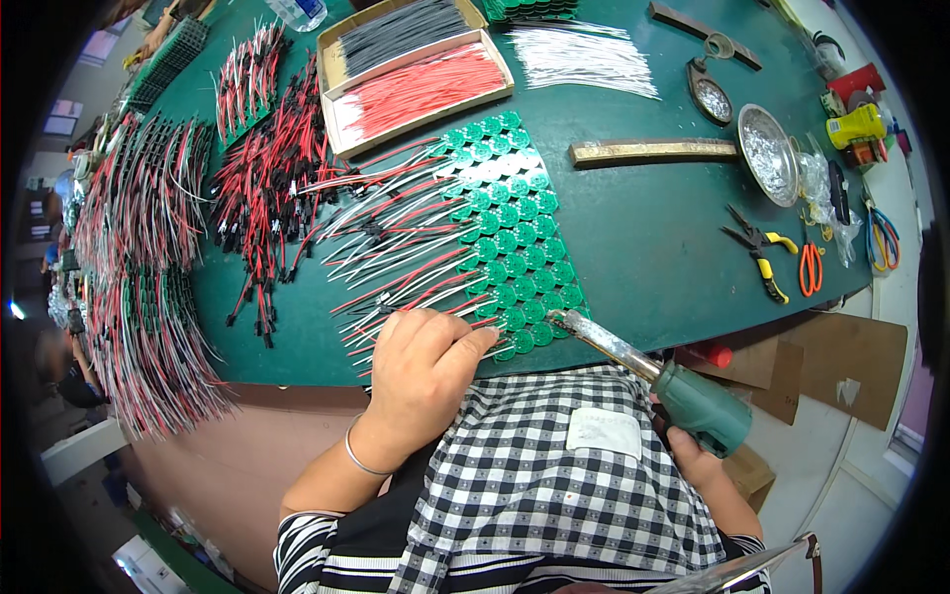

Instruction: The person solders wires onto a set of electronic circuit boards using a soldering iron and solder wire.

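A panel of round green circuit boards (524,259) lies at the table's near edge, with rows of red, white and black wires (406,233) running out from its left side. Over the panel's near left corner, my left hand (424,361) is closed, thumb and forefinger pinched on a wire at the boards; the fingers partly hide it. My right hand (693,457) is wrapped round the green handle of a soldering iron (703,406). The iron's metal tip points left, at the near right boards, close to my left fingertips. Whether the tip touches a board I cannot tell.
Cardboard trays hold black wires (406,40) and red wires (426,89). White wires (584,57) lie beyond the panel. Bundles of wired boards (148,277) and red-black connector leads (272,168) fill the left. Rightward are a solder-filled dish (767,156), pliers (762,252) and orange-handled scissors (810,267).
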The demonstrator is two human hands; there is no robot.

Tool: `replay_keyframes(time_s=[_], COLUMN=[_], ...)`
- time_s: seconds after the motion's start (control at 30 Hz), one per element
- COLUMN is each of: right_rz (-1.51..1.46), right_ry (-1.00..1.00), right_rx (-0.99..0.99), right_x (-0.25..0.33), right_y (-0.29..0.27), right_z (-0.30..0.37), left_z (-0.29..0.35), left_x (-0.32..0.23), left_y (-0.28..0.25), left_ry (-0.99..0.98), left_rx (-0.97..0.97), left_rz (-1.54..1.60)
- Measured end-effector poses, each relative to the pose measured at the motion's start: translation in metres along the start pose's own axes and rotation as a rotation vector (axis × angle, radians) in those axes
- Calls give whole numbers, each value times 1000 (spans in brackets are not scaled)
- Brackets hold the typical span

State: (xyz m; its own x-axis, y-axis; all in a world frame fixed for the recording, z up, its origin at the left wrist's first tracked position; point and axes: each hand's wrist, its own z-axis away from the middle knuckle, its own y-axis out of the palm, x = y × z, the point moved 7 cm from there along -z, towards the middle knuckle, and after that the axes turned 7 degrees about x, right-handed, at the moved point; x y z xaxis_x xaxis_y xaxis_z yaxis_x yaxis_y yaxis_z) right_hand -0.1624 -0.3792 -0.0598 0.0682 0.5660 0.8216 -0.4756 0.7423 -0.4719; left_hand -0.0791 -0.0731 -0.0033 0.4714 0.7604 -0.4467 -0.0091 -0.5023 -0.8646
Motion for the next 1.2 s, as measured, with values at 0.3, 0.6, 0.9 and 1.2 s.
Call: replay_keyframes(time_s=[0.3, 0.6, 0.9, 1.2], right_rz=[-172, 50, 70, 102], right_ry=[15, -126, -285, -242], right_rx=[-126, -98, -96, -50], right_x=[9, 36, 59, 63], right_y=[0, -5, -11, -9], right_z=[-7, -17, -34, -37], left_z=[5, 1, -3, -5], left_x=[-6, -8, -8, -8], left_y=[14, 21, 23, 24], left_ry=[44, 62, 62, 55], left_rx=[3, 17, 34, 45], left_rz=[-15, -21, 0, 20])
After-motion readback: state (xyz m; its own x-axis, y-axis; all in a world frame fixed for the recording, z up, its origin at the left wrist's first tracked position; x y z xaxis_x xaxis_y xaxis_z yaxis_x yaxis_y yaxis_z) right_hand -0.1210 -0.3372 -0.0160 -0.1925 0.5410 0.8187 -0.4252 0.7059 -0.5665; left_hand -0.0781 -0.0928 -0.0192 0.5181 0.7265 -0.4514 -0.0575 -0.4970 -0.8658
